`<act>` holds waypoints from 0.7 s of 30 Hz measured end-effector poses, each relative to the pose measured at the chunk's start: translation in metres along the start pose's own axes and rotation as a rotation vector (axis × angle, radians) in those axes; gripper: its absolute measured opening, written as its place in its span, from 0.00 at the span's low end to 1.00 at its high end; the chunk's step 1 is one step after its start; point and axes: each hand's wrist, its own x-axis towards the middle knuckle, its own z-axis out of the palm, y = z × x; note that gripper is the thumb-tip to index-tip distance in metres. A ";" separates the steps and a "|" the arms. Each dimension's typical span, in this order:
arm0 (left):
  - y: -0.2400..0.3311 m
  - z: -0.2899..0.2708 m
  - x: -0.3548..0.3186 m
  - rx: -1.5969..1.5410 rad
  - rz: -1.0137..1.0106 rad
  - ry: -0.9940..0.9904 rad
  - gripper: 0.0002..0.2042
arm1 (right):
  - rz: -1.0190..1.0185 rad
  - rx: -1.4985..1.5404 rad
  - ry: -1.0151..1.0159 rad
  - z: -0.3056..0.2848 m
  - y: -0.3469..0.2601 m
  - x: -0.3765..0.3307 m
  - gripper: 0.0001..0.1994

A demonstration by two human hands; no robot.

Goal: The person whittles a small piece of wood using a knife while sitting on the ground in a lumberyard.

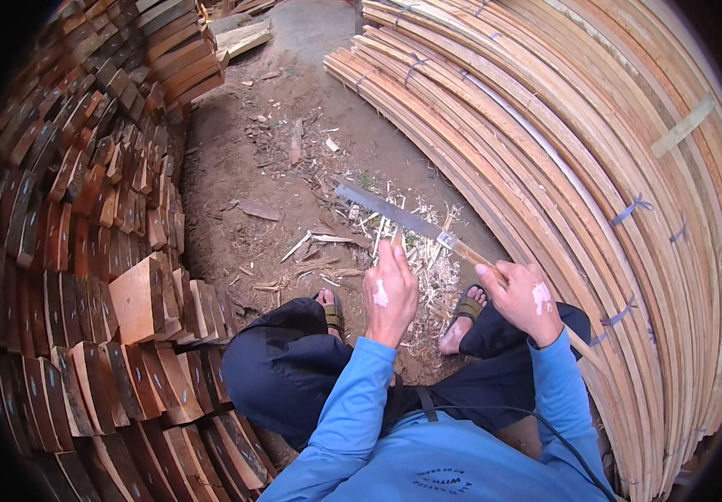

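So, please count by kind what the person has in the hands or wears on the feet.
Long flat blade, its handle held in the right hand: 1
Thin wooden stick, held in the left hand: 1
Sandals, one more on the other foot: 2
Total: 4

No packages, signs or screens show anywhere in this yard. The nearest thing to a label is a small oval of dark print [443, 480] on the chest of the blue shirt [461, 460] at the lower edge, and little pale marks [33, 386] dot the cut ends of the stacked boards [85, 251] on the left.
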 end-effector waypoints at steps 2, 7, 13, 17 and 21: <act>0.000 -0.002 0.001 -0.066 -0.028 -0.006 0.10 | 0.033 0.011 -0.051 -0.003 -0.001 -0.009 0.26; 0.003 0.001 0.001 -0.156 0.020 -0.003 0.11 | 0.050 -0.008 -0.002 0.009 0.012 -0.008 0.25; 0.002 0.002 0.003 -0.088 -0.008 -0.006 0.10 | 0.109 0.057 0.002 0.036 0.012 0.012 0.27; -0.012 0.003 0.007 -0.084 -0.005 0.032 0.10 | 0.104 -0.026 0.003 0.041 -0.002 0.026 0.28; 0.021 0.000 -0.013 -0.183 -0.040 -0.192 0.11 | 0.246 -0.020 0.195 0.046 0.042 0.056 0.30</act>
